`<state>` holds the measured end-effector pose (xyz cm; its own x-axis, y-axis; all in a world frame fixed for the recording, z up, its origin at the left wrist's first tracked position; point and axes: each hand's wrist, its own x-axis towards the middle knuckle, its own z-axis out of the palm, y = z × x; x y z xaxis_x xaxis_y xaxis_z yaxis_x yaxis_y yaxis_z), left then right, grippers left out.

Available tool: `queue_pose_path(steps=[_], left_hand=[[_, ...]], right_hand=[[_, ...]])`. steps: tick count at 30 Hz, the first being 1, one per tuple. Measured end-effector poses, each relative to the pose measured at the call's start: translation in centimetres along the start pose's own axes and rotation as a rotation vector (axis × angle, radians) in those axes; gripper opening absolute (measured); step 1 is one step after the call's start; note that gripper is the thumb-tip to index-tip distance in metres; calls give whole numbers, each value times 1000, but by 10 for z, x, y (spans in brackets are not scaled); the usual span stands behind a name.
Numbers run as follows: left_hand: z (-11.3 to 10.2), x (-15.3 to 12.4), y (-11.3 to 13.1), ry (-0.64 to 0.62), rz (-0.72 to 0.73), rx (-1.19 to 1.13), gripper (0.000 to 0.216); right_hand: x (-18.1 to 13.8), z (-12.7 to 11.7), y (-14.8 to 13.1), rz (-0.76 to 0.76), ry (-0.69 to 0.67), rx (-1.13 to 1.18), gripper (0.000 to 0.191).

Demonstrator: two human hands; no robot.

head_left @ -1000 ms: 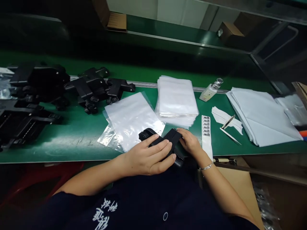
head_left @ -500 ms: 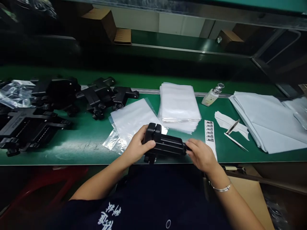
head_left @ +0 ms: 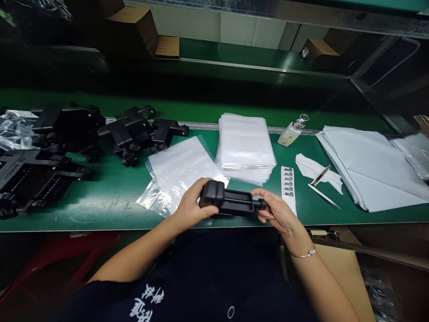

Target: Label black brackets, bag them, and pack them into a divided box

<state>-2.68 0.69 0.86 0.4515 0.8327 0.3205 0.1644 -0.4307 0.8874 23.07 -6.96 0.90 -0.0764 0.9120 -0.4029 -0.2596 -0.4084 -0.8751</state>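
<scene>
Head view: we've got the black clamp [head_left: 237, 205]!
Left hand [head_left: 188, 207]: gripping its thick end [head_left: 212, 193].
Right hand [head_left: 279, 211]: pinching its knob [head_left: 260, 204]; we'd best turn evenly.

Device [head_left: 237, 202] is blk, bench [head_left: 107, 197] grn, bags [head_left: 246, 142] wht, labels [head_left: 288, 182] blk/wht.

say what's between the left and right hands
A black plastic part, in the head view: the left hand grips its blocky end, the right hand is at the knob opposite.
</scene>
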Motion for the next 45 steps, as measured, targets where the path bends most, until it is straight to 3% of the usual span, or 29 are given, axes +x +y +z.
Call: queue_pose_path(steps=[4,8,13,16,19,22,26,31,34,38,41,45], left_hand=[[13,5,-7,150,-232,-217,70],[25,8,-9,161,-280,-292,69],[32,10,-6,148,-360,-437,65],[32,10,-5,179,-379,-462,65],[31,8,-4,183,-392,-455,63],[30,5,-3,163,-391,-433,61],[30,4,-2,164,-387,-415,63],[33,10,0,203,-418,-550,61],[35,13,0,250,-417,-585,60],[33,17,0,188,-491,-652,63],[28,18,1,157,-465,-600,64],[23,20,3,139,-346,-454,68]], right_hand=[[1,2,11,-328,212,-252,48],[9,6,18,-394,277,-292,38],[10,3,21,-435,198,-204,35],[5,-3,22,-494,177,-313,36],[-3,-8,14,-628,316,-514,40],[-10,-11,0,-727,384,-766,29],[-10,-11,-11,-713,310,-832,21],[0,-8,5,-621,302,-574,34],[5,-6,17,-522,287,-469,29],[12,-4,23,-520,316,-313,31],[17,-2,21,-526,342,-344,29],[21,2,14,-521,386,-478,47]])
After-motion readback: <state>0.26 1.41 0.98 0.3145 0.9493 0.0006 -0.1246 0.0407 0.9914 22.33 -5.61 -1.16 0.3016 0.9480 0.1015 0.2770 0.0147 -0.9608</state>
